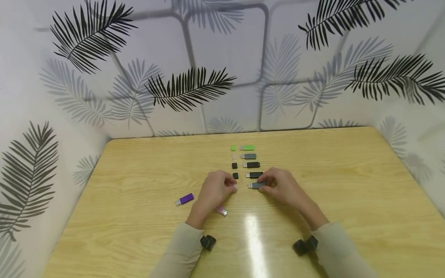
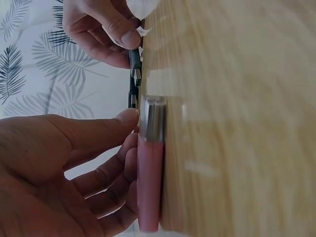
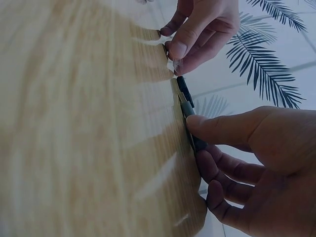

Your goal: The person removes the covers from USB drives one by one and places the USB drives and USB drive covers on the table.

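Observation:
My right hand [image 1: 281, 186] pinches a grey USB flash drive [image 1: 256, 185] between thumb and fingers, low at the tabletop, its metal plug facing left. Across a small gap, the left hand [image 1: 216, 188] holds a small clear cap [image 3: 177, 65] at its fingertips, seen best in the right wrist view. Under the left wrist lies a pink USB flash drive [image 2: 150, 182], partly hidden by the hand in the head view. A purple USB flash drive [image 1: 185, 199] lies on the wood to the left of that hand.
Beyond the hands, a column of flash drives runs back: black [image 1: 254, 175], another black [image 1: 252, 165], grey [image 1: 248, 156] and green [image 1: 247, 148]. Left of each sits a cap, such as the green cap [image 1: 233, 148] and black cap [image 1: 234, 165]. A patterned cloth [image 1: 229, 108] hangs behind the table.

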Demonstrator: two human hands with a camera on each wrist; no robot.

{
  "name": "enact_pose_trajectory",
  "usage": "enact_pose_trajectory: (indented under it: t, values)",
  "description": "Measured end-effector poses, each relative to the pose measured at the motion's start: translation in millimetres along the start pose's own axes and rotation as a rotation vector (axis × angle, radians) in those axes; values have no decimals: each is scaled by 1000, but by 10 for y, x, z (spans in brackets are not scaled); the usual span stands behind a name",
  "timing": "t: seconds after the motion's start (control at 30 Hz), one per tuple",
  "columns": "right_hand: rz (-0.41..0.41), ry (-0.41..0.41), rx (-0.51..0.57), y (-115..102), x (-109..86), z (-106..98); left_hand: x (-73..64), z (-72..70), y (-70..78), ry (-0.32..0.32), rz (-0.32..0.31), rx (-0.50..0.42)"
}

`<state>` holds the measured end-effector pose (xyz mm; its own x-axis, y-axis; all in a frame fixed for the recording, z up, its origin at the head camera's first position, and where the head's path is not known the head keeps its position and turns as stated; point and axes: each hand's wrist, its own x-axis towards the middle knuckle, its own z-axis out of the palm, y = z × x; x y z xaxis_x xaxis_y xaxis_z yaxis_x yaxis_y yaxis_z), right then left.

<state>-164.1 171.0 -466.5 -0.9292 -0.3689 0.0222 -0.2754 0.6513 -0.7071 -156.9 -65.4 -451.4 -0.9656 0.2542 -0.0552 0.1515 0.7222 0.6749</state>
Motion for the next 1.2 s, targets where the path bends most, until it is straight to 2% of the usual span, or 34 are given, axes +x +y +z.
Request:
enact_pose_trajectory:
  t: [0.47,0.93,1.1,1.2]
  values:
    - [17,-8,-10,11,30,20,11,48,62,50,13,77]
    - [22,-9,8,10,3,6,6,68,72,49,3,61]
    - [35,-2,21,10,-9,-16,-27,49,49,59,11,38]
    - [28,15,32,-2,-24,-41,-55,13,13,81,24,-8]
